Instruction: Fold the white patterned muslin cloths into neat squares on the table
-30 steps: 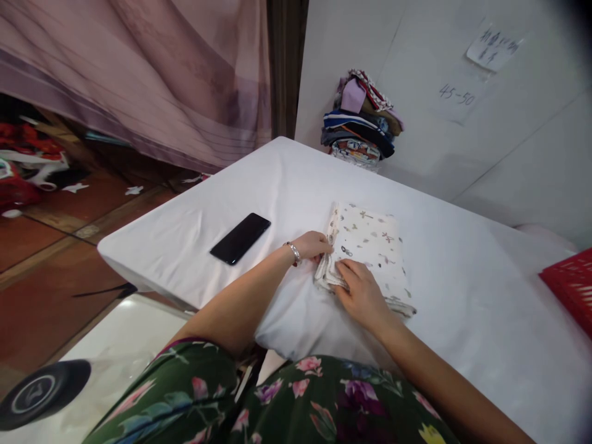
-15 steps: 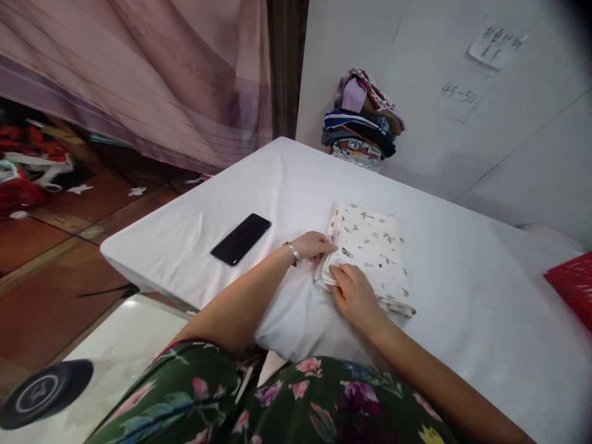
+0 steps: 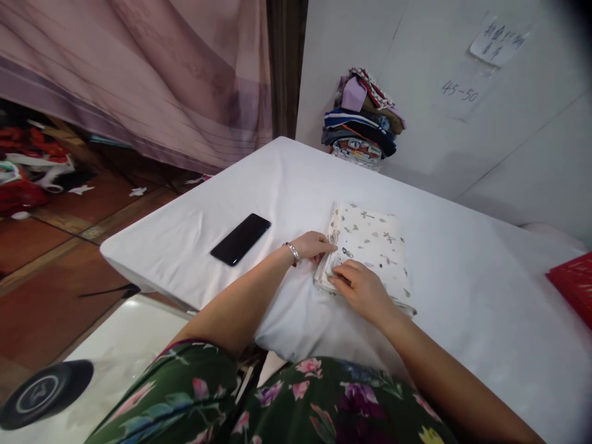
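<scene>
A folded white cloth (image 3: 372,237) with small printed figures lies flat on the white-covered table (image 3: 296,179). At its left edge my left hand (image 3: 313,245), with a bracelet at the wrist, pinches the stacked layers. My right hand (image 3: 363,288) is closed on the near left corner, thumb and fingertips gripping the folded edge. Part of the cloth's near side is hidden beneath the right hand and forearm. To the left of my left hand lies a black phone (image 3: 241,239).
A pile of folded clothes (image 3: 361,120) stands at the table's back edge against the wall. Something red (image 3: 576,287) sits at the far right. Low on the left are a white surface (image 3: 124,333) and a dark round object (image 3: 46,391). A pink curtain (image 3: 185,74) hangs behind.
My right hand has shifted slightly along the cloth's near left corner, its fingers changing their hold. My left hand and the phone have stayed in place.
</scene>
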Demonstrator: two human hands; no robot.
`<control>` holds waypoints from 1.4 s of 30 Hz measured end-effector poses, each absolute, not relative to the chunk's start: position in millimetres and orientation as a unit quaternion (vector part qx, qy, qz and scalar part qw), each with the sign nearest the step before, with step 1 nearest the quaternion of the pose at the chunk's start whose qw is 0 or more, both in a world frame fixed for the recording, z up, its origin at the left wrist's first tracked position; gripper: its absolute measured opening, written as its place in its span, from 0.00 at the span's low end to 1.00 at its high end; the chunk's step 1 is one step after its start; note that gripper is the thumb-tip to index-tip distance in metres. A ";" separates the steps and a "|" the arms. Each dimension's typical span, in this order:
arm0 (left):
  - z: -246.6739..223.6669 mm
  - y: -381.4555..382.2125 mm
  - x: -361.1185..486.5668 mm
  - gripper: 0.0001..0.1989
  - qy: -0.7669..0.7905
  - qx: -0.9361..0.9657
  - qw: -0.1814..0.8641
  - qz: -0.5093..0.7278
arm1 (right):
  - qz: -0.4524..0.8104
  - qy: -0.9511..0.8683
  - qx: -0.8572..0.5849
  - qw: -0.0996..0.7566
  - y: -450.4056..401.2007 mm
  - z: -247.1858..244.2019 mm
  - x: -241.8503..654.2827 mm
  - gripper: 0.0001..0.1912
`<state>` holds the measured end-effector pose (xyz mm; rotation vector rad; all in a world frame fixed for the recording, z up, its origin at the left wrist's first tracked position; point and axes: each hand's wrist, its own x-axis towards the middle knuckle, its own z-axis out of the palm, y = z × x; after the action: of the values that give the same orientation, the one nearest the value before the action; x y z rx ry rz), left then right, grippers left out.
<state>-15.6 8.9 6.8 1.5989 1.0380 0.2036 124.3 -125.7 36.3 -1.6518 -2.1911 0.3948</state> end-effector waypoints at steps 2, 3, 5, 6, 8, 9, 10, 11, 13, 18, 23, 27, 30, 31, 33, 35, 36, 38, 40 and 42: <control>7.6 8.3 -15.7 0.17 0.442 0.682 0.575 0.090 | 0.117 -0.786 -0.581 0.174 -125.3 35.8 123.1 0.11; 8.1 8.0 -15.8 0.17 0.441 0.682 0.576 0.091 | 0.109 -0.788 -0.578 0.180 -125.7 35.8 122.9 0.12; 9.3 7.7 -16.1 0.17 0.441 0.681 0.578 0.089 | 0.097 -0.789 -0.569 0.212 -127.5 35.9 123.3 0.14; 10.1 7.6 -16.3 0.17 0.440 0.682 0.578 0.087 | 0.094 -0.791 -0.560 0.228 -128.5 35.8 123.5 0.14; 11.8 7.4 -16.7 0.17 0.439 0.682 0.579 0.084 | 0.091 -0.803 -0.538 0.240 -130.3 34.6 123.9 0.13; 12.5 7.3 -16.9 0.17 0.439 0.682 0.578 0.083 | 0.090 -0.812 -0.526 0.238 -131.0 33.6 123.8 0.12; 13.0 7.2 -17.1 0.18 0.439 0.683 0.578 0.083 | 0.089 -0.819 -0.516 0.232 -131.4 32.2 123.6 0.12; 13.3 7.1 -17.2 0.18 0.438 0.684 0.578 0.084 | 0.087 -0.825 -0.510 0.226 -131.6 30.8 123.3 0.12; 13.2 7.1 -17.2 0.17 0.436 0.684 0.578 0.086 | 0.081 -0.830 -0.508 0.215 -131.7 28.3 122.3 0.10; 11.2 7.2 -16.3 0.15 0.437 0.680 0.581 0.093 | 0.073 -0.827 -0.523 0.191 -131.6 26.6 119.1 0.07; 12.3 6.8 -15.4 0.15 0.442 0.679 0.580 0.089 | 0.114 -0.812 -0.533 0.208 -129.7 28.3 118.8 0.06; 11.1 7.4 -14.9 0.15 0.443 0.678 0.580 0.091 | 0.205 -0.776 -0.549 0.233 -125.0 29.1 123.6 0.06; 9.4 8.5 -14.7 0.16 0.443 0.680 0.576 0.093 | 0.252 -0.751 -0.548 0.267 -122.7 29.3 127.2 0.08; 9.2 8.7 -14.7 0.16 0.442 0.682 0.575 0.092 | 0.259 -0.744 -0.548 0.281 -122.6 29.4 127.9 0.08; 9.4 8.8 -14.7 0.16 0.441 0.683 0.575 0.090 | 0.264 -0.733 -0.549 0.303 -123.1 29.2 128.7 0.09; 9.6 8.7 -14.8 0.16 0.442 0.682 0.575 0.089 | 0.265 -0.727 -0.550 0.314 -123.9 28.4 129.0 0.09; 9.6 8.7 -14.8 0.16 0.443 0.682 0.575 0.090 | 0.264 -0.727 -0.550 0.314 -124.2 27.8 129.1 0.09; 9.0 8.6 -14.9 0.16 0.444 0.681 0.575 0.093 | 0.263 -0.737 -0.545 0.302 -124.4 26.7 129.4 0.09; 7.9 8.8 -14.9 0.17 0.444 0.682 0.574 0.094 | 0.256 -0.756 -0.535 0.278 -124.2 26.3 129.9 0.08; 6.9 9.1 -15.1 0.17 0.441 0.684 0.573 0.095 | 0.246 -0.776 -0.523 0.250 -124.3 27.2 130.7 0.07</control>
<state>-15.1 9.1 6.9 1.6022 1.0345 0.2223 130.7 -124.3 27.2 -1.4248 -2.1136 0.6696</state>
